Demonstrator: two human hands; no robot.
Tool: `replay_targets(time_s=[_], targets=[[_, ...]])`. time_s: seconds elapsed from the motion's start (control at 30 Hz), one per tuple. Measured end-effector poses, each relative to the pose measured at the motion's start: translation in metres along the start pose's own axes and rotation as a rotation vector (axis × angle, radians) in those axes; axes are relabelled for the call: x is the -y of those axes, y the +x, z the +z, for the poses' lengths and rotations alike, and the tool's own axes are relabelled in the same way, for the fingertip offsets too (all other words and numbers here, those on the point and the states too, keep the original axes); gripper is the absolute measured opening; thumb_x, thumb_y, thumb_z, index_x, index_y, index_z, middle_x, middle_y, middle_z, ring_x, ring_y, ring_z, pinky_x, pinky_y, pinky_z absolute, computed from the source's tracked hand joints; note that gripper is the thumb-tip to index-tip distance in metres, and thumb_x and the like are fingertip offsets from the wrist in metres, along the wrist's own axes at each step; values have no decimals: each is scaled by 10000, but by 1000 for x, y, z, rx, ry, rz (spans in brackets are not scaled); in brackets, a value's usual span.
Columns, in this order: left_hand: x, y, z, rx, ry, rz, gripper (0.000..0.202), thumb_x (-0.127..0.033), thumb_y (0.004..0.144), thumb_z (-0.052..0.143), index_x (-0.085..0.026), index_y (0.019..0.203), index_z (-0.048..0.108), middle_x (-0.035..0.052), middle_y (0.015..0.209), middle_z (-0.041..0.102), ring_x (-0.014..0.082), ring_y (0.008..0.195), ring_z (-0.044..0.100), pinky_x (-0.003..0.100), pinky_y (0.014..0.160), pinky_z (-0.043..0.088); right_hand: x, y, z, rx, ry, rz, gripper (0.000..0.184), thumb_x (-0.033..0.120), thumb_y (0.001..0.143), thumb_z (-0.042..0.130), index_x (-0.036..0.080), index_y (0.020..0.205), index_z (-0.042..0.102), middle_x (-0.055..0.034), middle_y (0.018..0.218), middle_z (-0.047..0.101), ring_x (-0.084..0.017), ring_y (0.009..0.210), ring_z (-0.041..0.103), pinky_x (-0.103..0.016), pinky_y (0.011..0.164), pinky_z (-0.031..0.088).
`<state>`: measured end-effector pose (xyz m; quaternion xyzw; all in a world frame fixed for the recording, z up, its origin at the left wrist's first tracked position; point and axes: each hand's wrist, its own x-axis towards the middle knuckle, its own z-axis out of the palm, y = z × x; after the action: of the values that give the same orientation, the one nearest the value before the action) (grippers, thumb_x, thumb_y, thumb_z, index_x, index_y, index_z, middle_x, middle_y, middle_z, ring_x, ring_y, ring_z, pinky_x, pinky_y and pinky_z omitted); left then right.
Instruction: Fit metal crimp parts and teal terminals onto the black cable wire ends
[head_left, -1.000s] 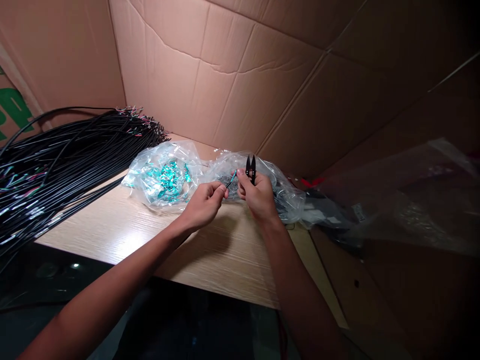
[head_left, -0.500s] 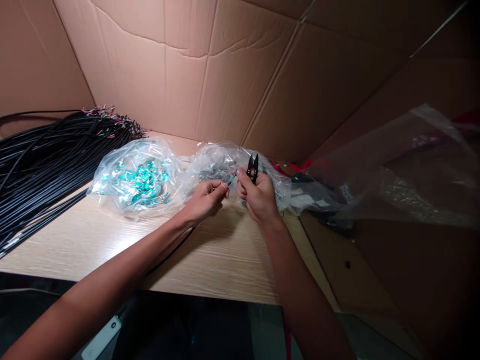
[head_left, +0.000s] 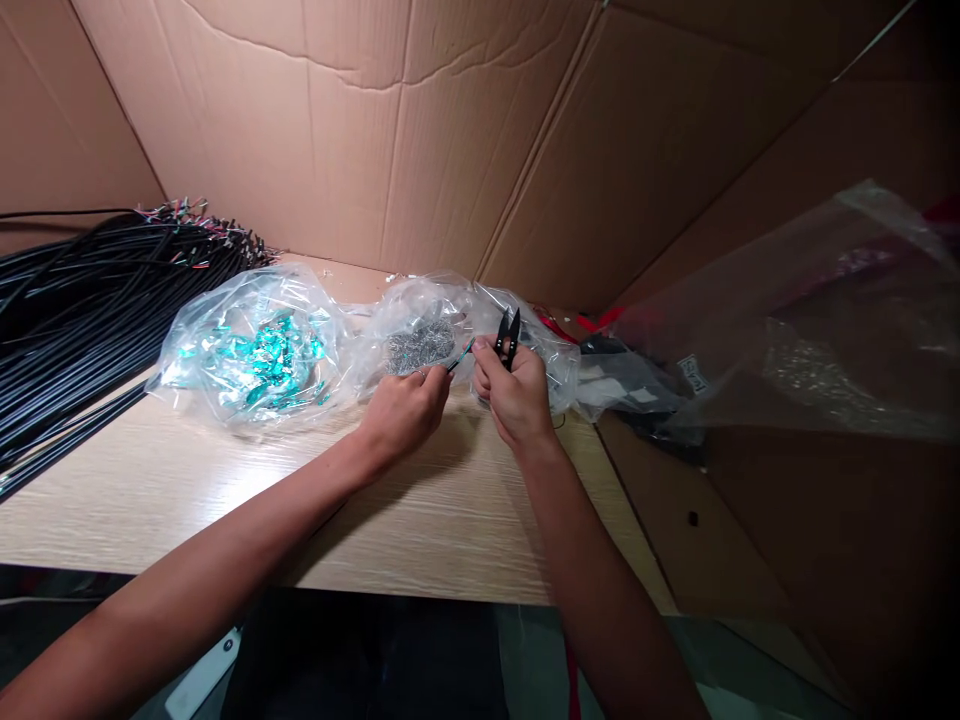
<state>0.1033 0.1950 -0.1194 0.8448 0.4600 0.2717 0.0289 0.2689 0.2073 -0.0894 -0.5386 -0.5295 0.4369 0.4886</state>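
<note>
My left hand is closed round a thin black cable near its end. Thin coloured wires come out of that end and reach the fingertips of my right hand. Thumb and forefinger of the right hand pinch at these wires. Black thread snips sit in the same right hand, blades pointing up and apart, their handles hidden in the palm. Behind my hands a clear bag holds many small silvery metal pieces.
A clear bag of teal pieces lies at left. Beyond it rests a large bundle of black cables with stripped ends. Cardboard walls enclose the wooden table. At right hangs a clear bag of small pieces.
My left hand has turned, its back now facing up, and stays closed on the cable. The right hand keeps the snips and wires almost in place. The view has shifted slightly.
</note>
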Motion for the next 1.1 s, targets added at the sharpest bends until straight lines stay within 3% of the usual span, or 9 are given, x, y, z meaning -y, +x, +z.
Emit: replay_targets(time_s=[0.13, 0.27, 0.4, 0.53, 0.7, 0.93, 1.1], targets=[[0, -2, 1, 34, -14, -15, 353, -269, 1177, 336, -151, 1025, 633, 122, 821, 744, 217, 645, 679, 340, 589, 329, -2, 0, 1, 16, -19, -2, 1123, 995, 748, 633, 12, 1284, 542, 24, 631, 261, 99, 557, 242, -92, 572, 192], [-1, -4, 0, -1, -269, -21, 373, -305, 1172, 325, -167, 981, 613, 94, 793, 720, 187, 628, 626, 331, 631, 362, -4, -1, 1, 16, 22, 15, 1124, 1000, 690, 684, 32, 1243, 539, 22, 620, 239, 92, 576, 243, -100, 562, 184], [-1, -4, -5, -60, -527, -12, 362, -338, 1150, 375, -184, 913, 601, 26, 672, 617, 139, 560, 511, 298, 636, 372, -4, -1, 0, 31, 19, 13, 1104, 1002, 716, 659, 34, 1232, 534, 26, 612, 220, 92, 558, 232, -98, 562, 177], [-2, -4, -7, -95, -624, 1, 360, -342, 1140, 400, -182, 893, 606, -22, 591, 503, 117, 502, 413, 282, 607, 349, -3, -2, 1, 25, 46, 26, 1100, 997, 683, 695, 46, 1210, 529, 24, 618, 225, 90, 568, 225, -117, 551, 176], [-1, -6, -2, -145, -561, 33, 337, -313, 1141, 404, -181, 900, 600, -28, 594, 492, 114, 494, 391, 285, 586, 318, -2, -3, 1, 29, 78, 30, 1050, 946, 685, 731, 35, 1167, 526, 23, 612, 234, 91, 594, 226, -97, 565, 168], [6, -8, 10, -168, -400, 112, 311, -316, 1166, 374, -206, 925, 537, 21, 715, 649, 149, 565, 532, 305, 588, 331, 6, -6, 2, 41, 133, 57, 1045, 895, 644, 778, 43, 1171, 478, 52, 609, 207, 84, 532, 238, -97, 545, 168], [7, -7, 12, -233, -307, 173, 318, -294, 1179, 376, -214, 905, 516, 10, 671, 639, 142, 500, 483, 325, 552, 272, 7, -8, 0, 63, 165, 72, 985, 838, 659, 794, 62, 1161, 455, 58, 607, 158, 80, 532, 214, -104, 540, 156]])
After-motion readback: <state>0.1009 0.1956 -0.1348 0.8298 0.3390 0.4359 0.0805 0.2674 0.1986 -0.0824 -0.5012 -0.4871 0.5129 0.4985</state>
